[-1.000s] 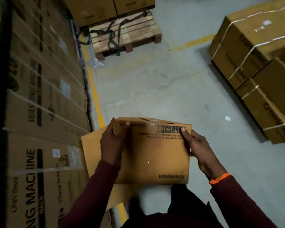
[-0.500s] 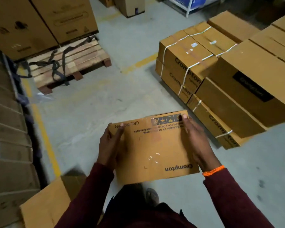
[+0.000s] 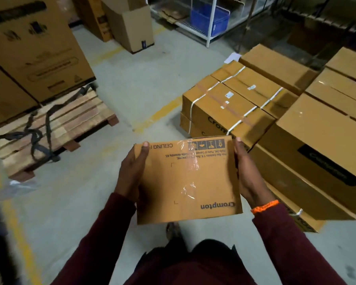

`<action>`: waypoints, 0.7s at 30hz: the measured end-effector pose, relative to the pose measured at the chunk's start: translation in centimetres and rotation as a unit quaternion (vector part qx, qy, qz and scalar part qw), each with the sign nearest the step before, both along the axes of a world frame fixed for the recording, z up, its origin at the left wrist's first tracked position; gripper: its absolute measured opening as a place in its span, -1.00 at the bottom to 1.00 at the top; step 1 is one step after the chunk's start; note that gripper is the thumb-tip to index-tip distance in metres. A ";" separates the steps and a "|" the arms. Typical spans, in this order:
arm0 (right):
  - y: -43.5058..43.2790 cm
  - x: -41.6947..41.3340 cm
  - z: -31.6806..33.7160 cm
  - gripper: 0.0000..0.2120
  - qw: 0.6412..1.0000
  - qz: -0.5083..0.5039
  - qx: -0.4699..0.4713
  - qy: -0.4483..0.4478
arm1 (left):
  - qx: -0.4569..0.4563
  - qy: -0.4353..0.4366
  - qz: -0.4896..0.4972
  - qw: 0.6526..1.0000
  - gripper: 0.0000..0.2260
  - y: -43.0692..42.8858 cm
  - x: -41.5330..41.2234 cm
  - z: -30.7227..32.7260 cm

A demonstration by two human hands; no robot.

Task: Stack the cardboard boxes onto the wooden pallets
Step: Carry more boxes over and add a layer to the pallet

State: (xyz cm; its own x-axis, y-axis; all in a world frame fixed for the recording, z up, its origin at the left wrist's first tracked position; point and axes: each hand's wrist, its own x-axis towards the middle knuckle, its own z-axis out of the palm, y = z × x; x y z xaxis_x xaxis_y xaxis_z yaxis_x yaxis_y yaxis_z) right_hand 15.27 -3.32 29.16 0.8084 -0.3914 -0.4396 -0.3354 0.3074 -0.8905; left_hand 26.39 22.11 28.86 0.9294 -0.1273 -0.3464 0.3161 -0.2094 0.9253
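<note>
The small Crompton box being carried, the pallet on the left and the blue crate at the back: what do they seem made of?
Crompton box: matte brown cardboard, printed, with glossy clear tape that glints. Pallet: bare unfinished wood, pale slats with gaps. Blue crate: probably plastic, from its even colour and smooth walls; too distant to be sure.

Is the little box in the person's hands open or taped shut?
Shut. The small box shows a flat, unbroken face with clear tape across it; the left hand and right hand grip its sides.

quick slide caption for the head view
Left hand and right hand hold a Crompton box; wooden pallet at left, strapped cartons at right.
</note>
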 end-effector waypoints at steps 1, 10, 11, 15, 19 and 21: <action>-1.1 2.1 0.3 -0.36 1.000 -0.017 0.018 0.007 | 0.000 0.023 -0.011 1.000 -0.48 -0.9 3.1 0.6; -12.6 19.9 -0.1 -0.16 0.988 -0.046 0.150 -0.009 | -0.104 0.143 -0.099 0.979 -0.10 -8.0 30.1 2.6; -13.9 22.2 -0.3 -0.17 0.987 -0.054 0.148 -0.012 | -0.106 0.153 -0.111 0.976 -0.09 -9.3 32.9 2.5; -18.4 31.1 0.2 -0.20 0.986 -0.075 0.147 0.009 | -0.100 0.177 -0.142 0.969 -0.10 -14.8 42.5 4.0; -21.6 39.4 1.6 -0.28 0.987 -0.085 0.136 -0.001 | -0.041 0.169 -0.202 0.964 -0.12 -19.7 52.4 7.1; -21.9 43.4 2.9 -0.31 0.989 -0.087 0.116 0.008 | 0.012 0.145 -0.231 0.962 -0.11 -21.2 56.1 8.5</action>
State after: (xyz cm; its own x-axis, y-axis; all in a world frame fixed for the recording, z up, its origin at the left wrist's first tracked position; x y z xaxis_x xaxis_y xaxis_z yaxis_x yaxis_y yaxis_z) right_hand 58.72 -25.26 32.08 0.7299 -0.4119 -0.5454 -0.2723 0.5566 -0.7849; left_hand 82.51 0.86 37.41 0.6386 -0.4925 -0.5913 0.4286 -0.4105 0.8048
